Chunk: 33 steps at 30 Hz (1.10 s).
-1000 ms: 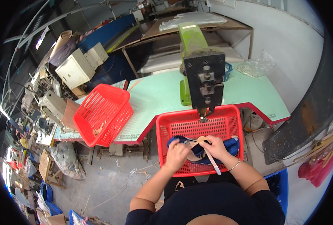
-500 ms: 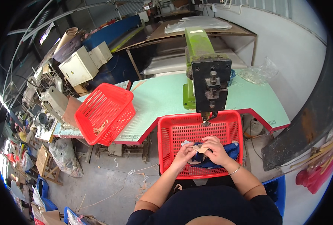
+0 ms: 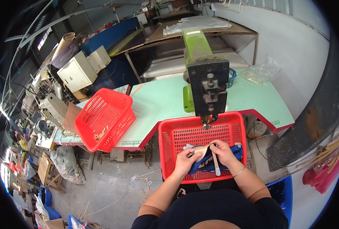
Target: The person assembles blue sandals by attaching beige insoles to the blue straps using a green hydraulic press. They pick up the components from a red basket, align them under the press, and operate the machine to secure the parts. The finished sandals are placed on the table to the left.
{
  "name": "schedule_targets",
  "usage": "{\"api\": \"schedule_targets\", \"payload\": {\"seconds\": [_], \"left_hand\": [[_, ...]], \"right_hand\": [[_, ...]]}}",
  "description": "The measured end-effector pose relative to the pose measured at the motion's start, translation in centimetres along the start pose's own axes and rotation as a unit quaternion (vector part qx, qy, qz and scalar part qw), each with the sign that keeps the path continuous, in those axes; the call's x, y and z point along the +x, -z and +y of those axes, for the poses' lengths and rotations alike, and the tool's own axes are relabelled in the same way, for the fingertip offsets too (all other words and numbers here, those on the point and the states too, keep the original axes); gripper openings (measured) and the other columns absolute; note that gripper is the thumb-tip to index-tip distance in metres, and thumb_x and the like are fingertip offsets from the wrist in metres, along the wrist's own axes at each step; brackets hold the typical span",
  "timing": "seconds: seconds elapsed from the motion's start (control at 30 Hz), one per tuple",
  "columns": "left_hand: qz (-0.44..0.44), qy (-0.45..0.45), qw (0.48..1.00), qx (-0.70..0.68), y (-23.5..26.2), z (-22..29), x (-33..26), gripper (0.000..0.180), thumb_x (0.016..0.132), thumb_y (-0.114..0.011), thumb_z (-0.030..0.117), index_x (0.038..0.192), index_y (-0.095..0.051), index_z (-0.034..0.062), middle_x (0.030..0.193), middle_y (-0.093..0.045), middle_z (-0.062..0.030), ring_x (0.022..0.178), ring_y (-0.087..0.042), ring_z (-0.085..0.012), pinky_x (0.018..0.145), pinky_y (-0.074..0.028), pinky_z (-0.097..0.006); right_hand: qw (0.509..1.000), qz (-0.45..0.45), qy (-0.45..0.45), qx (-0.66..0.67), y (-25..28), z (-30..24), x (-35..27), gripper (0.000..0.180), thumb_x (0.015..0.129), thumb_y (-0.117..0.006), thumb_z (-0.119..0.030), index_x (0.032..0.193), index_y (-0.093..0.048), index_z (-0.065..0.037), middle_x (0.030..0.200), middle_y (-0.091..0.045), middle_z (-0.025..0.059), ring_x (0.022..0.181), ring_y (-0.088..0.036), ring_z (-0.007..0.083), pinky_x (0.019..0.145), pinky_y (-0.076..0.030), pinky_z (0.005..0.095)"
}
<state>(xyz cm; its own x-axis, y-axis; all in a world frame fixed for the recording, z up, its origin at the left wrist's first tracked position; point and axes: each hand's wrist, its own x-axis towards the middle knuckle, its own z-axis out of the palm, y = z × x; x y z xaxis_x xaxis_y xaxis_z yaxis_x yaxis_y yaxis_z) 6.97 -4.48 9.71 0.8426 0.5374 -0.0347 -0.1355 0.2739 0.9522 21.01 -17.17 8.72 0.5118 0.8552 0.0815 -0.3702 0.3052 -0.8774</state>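
Observation:
Over a red plastic basket [image 3: 162, 150], my left hand [image 3: 184, 161] pinches one end of a beige and dark blue piece [image 3: 200, 151] that looks like a sewn shoe part. On the other end are the closed fingers of my right hand [image 3: 224, 153]. A narrow pale strip [image 3: 216, 167] hangs below the right fingers. Beneath and around my hands, dark blue pieces [image 3: 236, 151] lie in the basket. Just beyond stands a machine with a green arm [image 3: 197, 41] and a black head [image 3: 208, 82], its metal tip above the basket.
The machine rises from a pale green worktable [image 3: 158, 97] with a red edge. A second red basket [image 3: 106, 116], holding a few tan scraps, sits tilted at the table's left. A small blue basket [image 3: 231, 77] and a clear plastic bag [image 3: 262, 71] are behind the machine head.
The piece between my hands has been opened out, and its dark blue side now shows. The pale strip has come to hang below my right hand. The view has shifted slightly.

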Motion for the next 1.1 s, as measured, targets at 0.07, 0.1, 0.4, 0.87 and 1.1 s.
{"api": "schedule_targets", "payload": {"seconds": [0.07,0.1,0.4,0.87,1.1], "left_hand": [[-0.042,-0.001,0.999,-0.016,-0.5,1.8,0.4,0.009,0.081,-0.064,0.005,0.09,-0.062,0.0008,0.082,-0.062,-0.0028,0.073,-0.058,-0.0081,0.067,-0.048,-0.022],[-0.063,-0.002,0.998,-0.025,-1.0,2.7,0.6,0.011,0.082,-0.064,0.006,0.091,-0.063,0.0004,0.082,-0.062,-0.0023,0.074,-0.058,-0.0079,0.069,-0.048,-0.022],[-0.01,-0.245,0.937,0.248,-4.3,4.7,3.0,0.013,0.079,-0.067,0.013,0.081,-0.068,-0.0002,0.08,-0.063,-0.005,0.077,-0.057,-0.0117,0.07,-0.044,-0.024],[0.0,-0.048,0.996,0.079,-6.0,7.9,3.6,0.011,0.08,-0.066,0.01,0.076,-0.066,0.0004,0.071,-0.064,-0.0036,0.06,-0.057,-0.0071,0.056,-0.045,-0.02],[0.011,-0.05,0.997,0.049,-4.7,7.7,3.0,0.011,0.081,-0.065,0.011,0.075,-0.065,0.0006,0.07,-0.064,-0.0047,0.059,-0.057,-0.0075,0.055,-0.046,-0.021]], "right_hand": [[0.998,0.021,0.006,0.059,0.0,-1.2,0.4,0.012,0.085,-0.058,-0.005,0.096,-0.058,0.0,0.087,-0.06,0.0024,0.079,-0.055,0.0085,0.075,-0.045,0.0224],[0.997,0.024,0.027,0.074,-0.3,-2.0,0.6,0.012,0.085,-0.059,-0.006,0.096,-0.058,-0.001,0.087,-0.06,0.0028,0.079,-0.056,0.0088,0.075,-0.045,0.0227],[0.993,0.063,0.075,0.073,-0.2,-5.7,1.3,0.015,0.086,-0.059,-0.011,0.096,-0.06,0.0,0.086,-0.062,0.0037,0.077,-0.057,0.0087,0.071,-0.047,0.0223],[0.997,0.08,-0.008,0.009,0.1,-9.3,0.9,0.017,0.086,-0.06,-0.021,0.08,-0.061,-0.005,0.07,-0.058,-0.0018,0.06,-0.051,0.0059,0.056,-0.04,0.0204],[0.997,0.08,-0.003,0.005,-1.0,-9.2,1.6,0.017,0.085,-0.062,-0.02,0.082,-0.063,-0.003,0.068,-0.058,-0.0013,0.057,-0.05,0.0053,0.051,-0.038,0.019]]}}
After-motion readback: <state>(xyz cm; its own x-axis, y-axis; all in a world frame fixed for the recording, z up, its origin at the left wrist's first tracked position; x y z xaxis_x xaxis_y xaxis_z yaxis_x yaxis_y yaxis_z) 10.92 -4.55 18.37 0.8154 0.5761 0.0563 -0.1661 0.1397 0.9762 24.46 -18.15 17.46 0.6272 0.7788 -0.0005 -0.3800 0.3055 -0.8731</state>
